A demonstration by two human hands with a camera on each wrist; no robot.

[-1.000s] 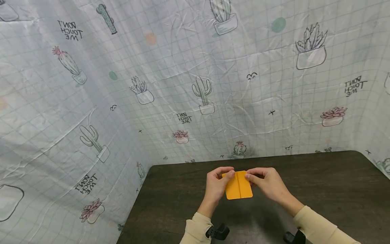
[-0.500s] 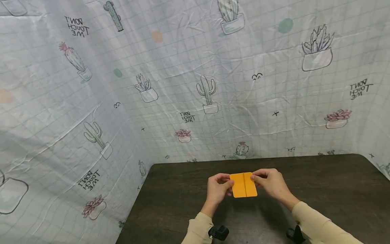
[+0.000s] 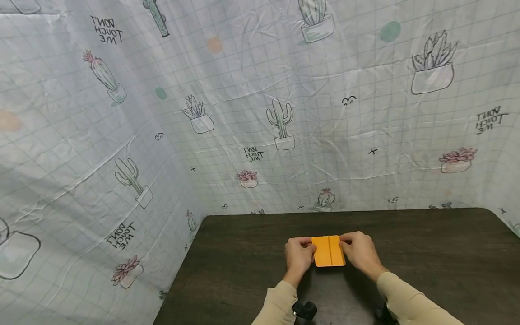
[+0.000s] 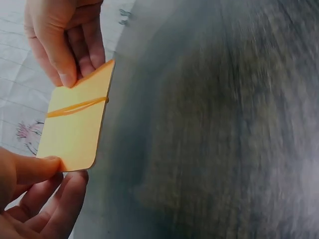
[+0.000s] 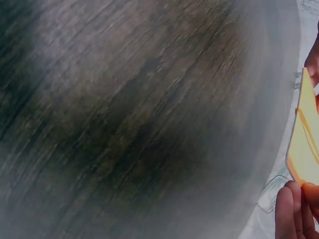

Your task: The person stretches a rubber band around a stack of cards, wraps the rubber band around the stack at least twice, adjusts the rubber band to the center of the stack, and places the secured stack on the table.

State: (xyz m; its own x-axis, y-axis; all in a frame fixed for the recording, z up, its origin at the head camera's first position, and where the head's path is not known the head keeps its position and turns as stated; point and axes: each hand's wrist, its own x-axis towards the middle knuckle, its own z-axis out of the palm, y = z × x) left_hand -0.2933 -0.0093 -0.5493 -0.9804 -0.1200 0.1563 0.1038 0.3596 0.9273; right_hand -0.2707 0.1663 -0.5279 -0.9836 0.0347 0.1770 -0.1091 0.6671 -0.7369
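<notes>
A small square orange-yellow card (image 3: 328, 251) with rounded corners is held up over the dark table, one thin orange band, like a rubber band, crossing its middle. My left hand (image 3: 299, 255) pinches its left edge in the head view, thumb on the face. At the opposite edge, my right hand (image 3: 360, 252) grips it between thumb and fingers. In the left wrist view the band (image 4: 75, 107) looks like two strands over the card (image 4: 75, 139), between the left hand (image 4: 40, 191) and right hand (image 4: 67, 40). The right wrist view shows only part of the card (image 5: 304, 144).
A dark wood-grain table (image 3: 227, 271) lies under both hands. Behind it and to the left hangs a pale gridded curtain (image 3: 227, 135) printed with cacti and lettering. A black wrist device (image 3: 304, 310) sits by the left sleeve.
My left thumb has shifted from the card's upper face to its left edge. Both hands and the card now appear slightly further right and lower; the head view has also shifted a little.
</notes>
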